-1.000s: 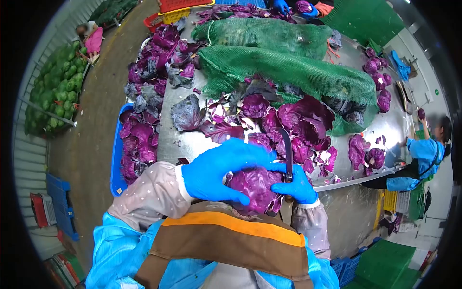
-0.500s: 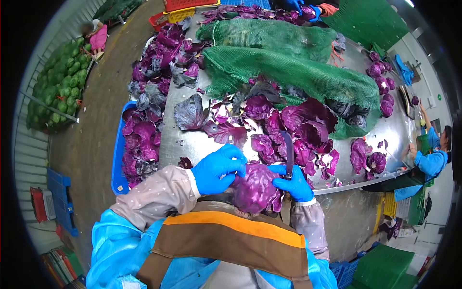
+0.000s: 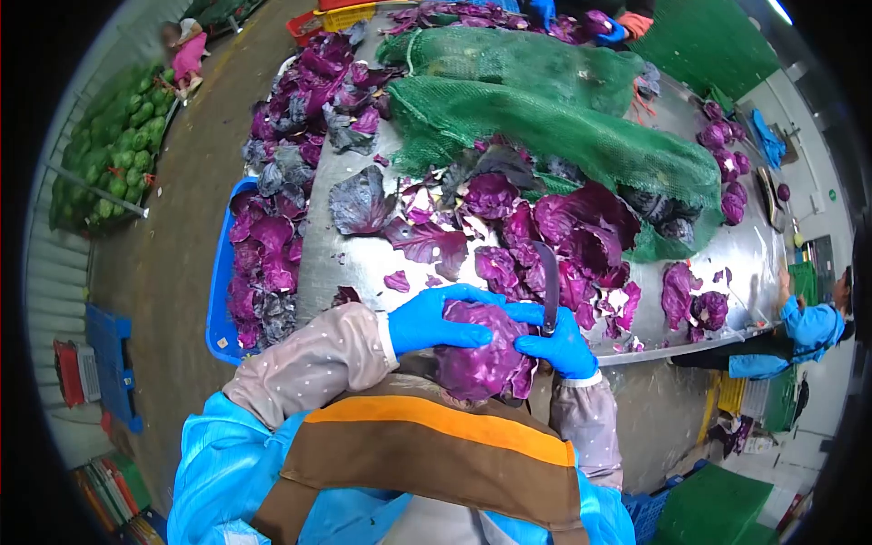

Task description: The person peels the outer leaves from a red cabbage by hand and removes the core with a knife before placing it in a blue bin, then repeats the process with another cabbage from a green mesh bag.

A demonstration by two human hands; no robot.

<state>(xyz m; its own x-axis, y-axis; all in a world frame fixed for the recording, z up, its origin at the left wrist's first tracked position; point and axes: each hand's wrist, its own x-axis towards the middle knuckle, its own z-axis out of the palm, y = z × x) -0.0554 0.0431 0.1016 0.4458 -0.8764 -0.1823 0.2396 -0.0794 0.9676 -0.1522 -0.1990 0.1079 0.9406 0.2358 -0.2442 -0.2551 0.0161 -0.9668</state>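
Note:
A red cabbage head [image 3: 486,356] is held close to my apron, at the near edge of the metal table [image 3: 350,265]. My left hand [image 3: 434,320], in a blue glove, is closed round its upper left side, thumb in front and fingers over the top. My right hand [image 3: 561,348], also gloved in blue, grips a knife [image 3: 550,283] with a dark, curved blade pointing up and away. Its fingers and thumb also touch the cabbage's right side. Beyond my hands lie loose purple leaves [image 3: 427,245] and a small leaf piece [image 3: 397,282].
Green mesh sacks [image 3: 554,127] lie across the table. A blue bin [image 3: 218,304] full of leaves stands at the left. Several cabbages [image 3: 724,163] sit at the far right. A co-worker [image 3: 808,318] stands at the right edge; another person's gloved hands [image 3: 610,32] show at the far end.
My left hand has moved right, from a pinch beside the cabbage to a grip over its top. A small leaf piece now lies on the table. My right hand has barely moved.

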